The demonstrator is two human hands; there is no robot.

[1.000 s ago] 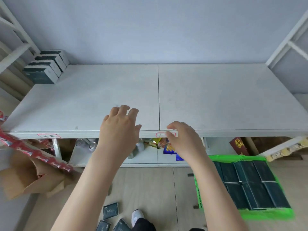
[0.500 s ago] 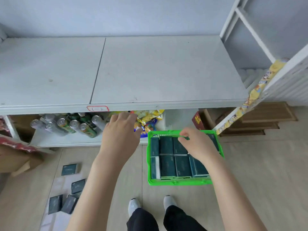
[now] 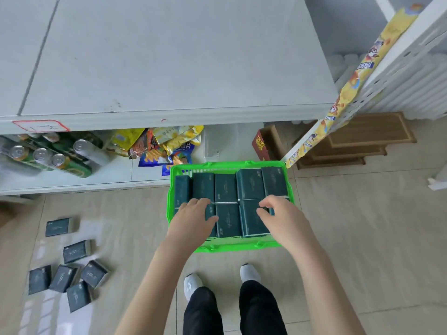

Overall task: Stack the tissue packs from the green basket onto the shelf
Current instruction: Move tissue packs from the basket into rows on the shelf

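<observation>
Two bare hands reach down into the green basket [image 3: 229, 247], which sits on the tiled floor [image 3: 362, 226] just in front of the white shelf [image 3: 169, 56] and ahead of the person's white shoes [image 3: 192, 284]. The basket is packed with dark green tissue packs [image 3: 226, 191] lying flat in two rows, edge to edge.

The left hand [image 3: 193, 221] lies palm down on the packs at the basket's near left corner, fingers spread and loosely extended, not closed on any pack. The right hand [image 3: 283, 218] is over the near right corner, fingers curled with the thumb set apart from them at the edge of a pack; whether it actually grips that pack cannot be told.

The shelf's top board is bare in the part that shows. On the lower board under its front edge lie drink cans [image 3: 48, 155] at the left and snack bags [image 3: 164, 146] toward the middle. Six more loose tissue packs [image 3: 77, 250] are scattered on the floor at the left, well apart from the basket.
</observation>
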